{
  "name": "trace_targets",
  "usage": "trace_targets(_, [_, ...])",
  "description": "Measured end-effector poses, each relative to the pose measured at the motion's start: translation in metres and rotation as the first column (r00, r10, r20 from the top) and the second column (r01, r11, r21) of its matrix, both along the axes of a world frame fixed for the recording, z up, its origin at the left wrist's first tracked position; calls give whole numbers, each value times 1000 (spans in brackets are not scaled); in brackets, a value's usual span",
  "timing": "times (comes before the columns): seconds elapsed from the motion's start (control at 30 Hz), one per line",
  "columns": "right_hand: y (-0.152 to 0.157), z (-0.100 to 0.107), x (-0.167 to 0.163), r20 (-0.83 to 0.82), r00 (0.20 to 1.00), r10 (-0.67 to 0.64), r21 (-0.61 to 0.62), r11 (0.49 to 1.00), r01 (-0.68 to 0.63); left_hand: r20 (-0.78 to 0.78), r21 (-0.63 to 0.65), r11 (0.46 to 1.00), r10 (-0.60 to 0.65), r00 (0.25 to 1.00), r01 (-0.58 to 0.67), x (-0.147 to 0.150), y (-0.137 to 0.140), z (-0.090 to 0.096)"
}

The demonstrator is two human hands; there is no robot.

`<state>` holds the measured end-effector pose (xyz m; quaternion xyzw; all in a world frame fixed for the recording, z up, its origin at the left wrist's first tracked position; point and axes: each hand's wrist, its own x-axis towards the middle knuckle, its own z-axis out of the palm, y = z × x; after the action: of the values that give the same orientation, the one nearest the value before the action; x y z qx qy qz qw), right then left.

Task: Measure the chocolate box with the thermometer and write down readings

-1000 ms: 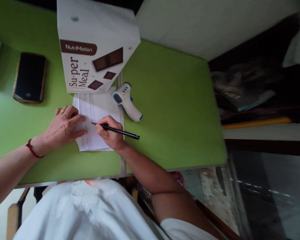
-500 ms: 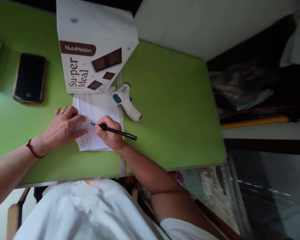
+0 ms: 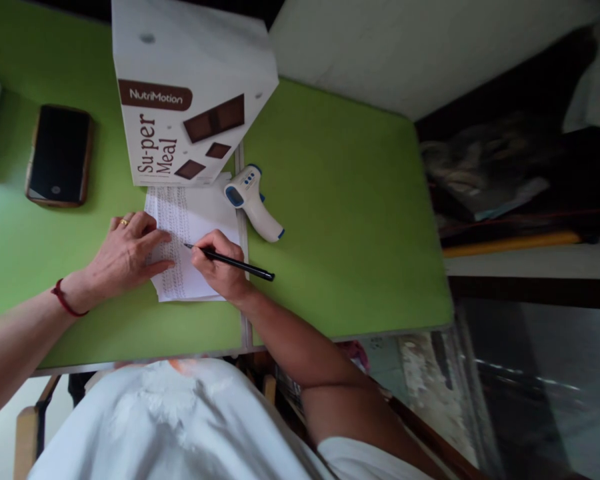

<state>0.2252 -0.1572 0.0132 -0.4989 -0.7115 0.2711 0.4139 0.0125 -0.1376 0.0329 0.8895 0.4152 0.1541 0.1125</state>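
Note:
White paper (image 3: pixel 207 212) lies on the green table, its left part covered with columns of small handwriting. My left hand (image 3: pixel 130 253) rests across the paper's left edge with fingers apart, pressing on the sheet and gripping nothing. In my right hand (image 3: pixel 221 267) is a black pen (image 3: pixel 243 266), pinched near its point. The pen tip touches or nearly touches the sheet beside the written columns. Some of the writing is hidden under my left fingers. The upper end of the paper meets the base of a white box (image 3: pixel 195 60).
A white and blue infrared thermometer (image 3: pixel 254 203) lies at the paper's upper right, close to my right hand. To the left is a dark phone (image 3: pixel 60 155) in a case. The green table (image 3: pixel 350 220) ends at a wall and shelf on the right.
The pen tip and my right hand have shifted very slightly to the right. My left hand and the paper stay in place.

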Motion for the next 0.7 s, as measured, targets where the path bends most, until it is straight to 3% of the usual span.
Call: trace_targets(0.7, [0, -2, 0, -27, 1000, -13, 32, 999, 14, 0, 28, 999, -16, 1000, 16, -2, 0, 0])
